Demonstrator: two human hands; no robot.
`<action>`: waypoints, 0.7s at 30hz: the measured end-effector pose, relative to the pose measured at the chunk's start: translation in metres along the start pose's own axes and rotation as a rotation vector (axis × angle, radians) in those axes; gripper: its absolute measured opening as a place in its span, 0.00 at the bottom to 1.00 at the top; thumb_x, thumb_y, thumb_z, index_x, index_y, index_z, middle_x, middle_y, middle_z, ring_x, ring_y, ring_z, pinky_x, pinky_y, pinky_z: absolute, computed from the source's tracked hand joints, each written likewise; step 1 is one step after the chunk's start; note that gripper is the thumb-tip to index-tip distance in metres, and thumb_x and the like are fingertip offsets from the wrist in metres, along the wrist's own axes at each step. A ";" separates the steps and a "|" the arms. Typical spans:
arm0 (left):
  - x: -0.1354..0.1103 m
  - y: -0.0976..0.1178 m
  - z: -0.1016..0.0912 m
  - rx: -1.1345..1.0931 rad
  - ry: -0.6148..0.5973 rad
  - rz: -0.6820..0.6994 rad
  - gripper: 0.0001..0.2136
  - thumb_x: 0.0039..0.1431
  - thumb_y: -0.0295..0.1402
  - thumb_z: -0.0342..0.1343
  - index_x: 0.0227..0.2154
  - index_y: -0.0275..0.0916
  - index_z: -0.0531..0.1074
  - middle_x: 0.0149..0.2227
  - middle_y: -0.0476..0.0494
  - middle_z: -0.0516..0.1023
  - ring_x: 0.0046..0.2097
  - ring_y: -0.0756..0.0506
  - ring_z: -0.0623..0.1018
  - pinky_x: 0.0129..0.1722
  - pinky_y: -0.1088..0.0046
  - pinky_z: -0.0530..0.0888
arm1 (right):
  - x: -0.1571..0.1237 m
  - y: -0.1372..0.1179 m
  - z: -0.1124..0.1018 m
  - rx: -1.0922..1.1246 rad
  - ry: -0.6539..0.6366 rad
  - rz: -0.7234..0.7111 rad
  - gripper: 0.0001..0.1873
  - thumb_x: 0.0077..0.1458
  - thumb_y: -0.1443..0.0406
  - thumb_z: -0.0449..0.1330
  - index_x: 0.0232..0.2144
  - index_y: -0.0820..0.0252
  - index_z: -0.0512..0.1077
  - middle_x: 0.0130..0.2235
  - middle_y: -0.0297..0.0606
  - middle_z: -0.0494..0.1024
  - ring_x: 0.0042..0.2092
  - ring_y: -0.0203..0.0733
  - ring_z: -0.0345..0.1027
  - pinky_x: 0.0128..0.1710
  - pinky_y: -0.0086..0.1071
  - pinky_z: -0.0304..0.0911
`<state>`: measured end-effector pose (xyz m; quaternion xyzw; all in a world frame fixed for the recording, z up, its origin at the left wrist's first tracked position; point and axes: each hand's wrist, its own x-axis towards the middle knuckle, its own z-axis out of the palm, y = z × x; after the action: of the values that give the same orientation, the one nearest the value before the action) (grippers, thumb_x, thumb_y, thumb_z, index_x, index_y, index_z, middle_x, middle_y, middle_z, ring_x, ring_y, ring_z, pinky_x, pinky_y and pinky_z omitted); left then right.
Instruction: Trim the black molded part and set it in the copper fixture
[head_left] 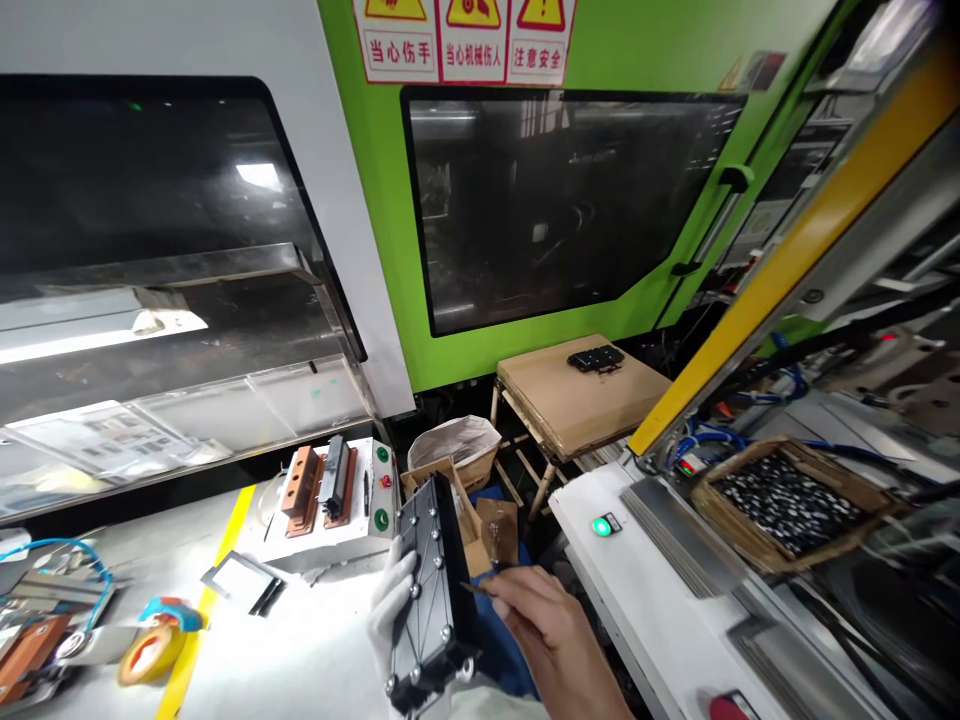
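Observation:
My left hand (391,605), in a white glove, grips a long black plastic housing (429,585) by its left side. Metal-looking round inserts line the housing's edges, and thin ribs cross its face. My bare right hand (553,628) is at the housing's right side, thumb and fingers pinched on a small thin tool (472,589). The tool's tip points at the housing's right edge; whether it touches I cannot tell. Left of the housing, a white fixture box (341,545) carries orange-brown blocks (302,490) and a dark part (339,480).
A cardboard-topped table (540,400) behind bears a black part (596,359). At right are a white machine bench (600,590), a yellow post (795,240) and a box of small parts (795,500). Yellow tape rolls (152,655) lie on the left worktop (300,660).

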<state>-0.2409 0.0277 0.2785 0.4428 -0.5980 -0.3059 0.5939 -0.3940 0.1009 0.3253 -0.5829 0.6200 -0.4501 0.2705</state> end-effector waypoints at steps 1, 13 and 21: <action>0.000 -0.001 0.002 -0.002 0.005 0.014 0.20 0.62 0.42 0.57 0.53 0.40 0.70 0.56 0.38 0.73 0.55 0.39 0.75 0.53 0.50 0.75 | 0.002 0.003 0.001 0.003 0.007 0.000 0.14 0.70 0.62 0.50 0.46 0.51 0.76 0.44 0.37 0.80 0.45 0.42 0.71 0.46 0.35 0.64; -0.007 -0.005 0.011 -0.031 0.020 0.094 0.19 0.61 0.42 0.58 0.53 0.42 0.70 0.56 0.39 0.74 0.56 0.38 0.74 0.53 0.50 0.75 | 0.032 0.037 -0.003 0.003 0.065 0.026 0.15 0.68 0.61 0.52 0.49 0.48 0.78 0.46 0.37 0.80 0.48 0.45 0.71 0.48 0.38 0.65; -0.010 -0.002 0.017 -0.076 0.009 0.081 0.19 0.61 0.42 0.58 0.52 0.42 0.71 0.56 0.39 0.74 0.56 0.38 0.74 0.53 0.50 0.75 | 0.050 0.056 -0.008 -0.002 0.107 0.036 0.16 0.68 0.58 0.52 0.49 0.49 0.78 0.48 0.37 0.81 0.50 0.45 0.73 0.51 0.39 0.66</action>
<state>-0.2578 0.0330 0.2705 0.3966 -0.6007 -0.3024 0.6248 -0.4366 0.0501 0.2891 -0.5470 0.6443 -0.4751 0.2446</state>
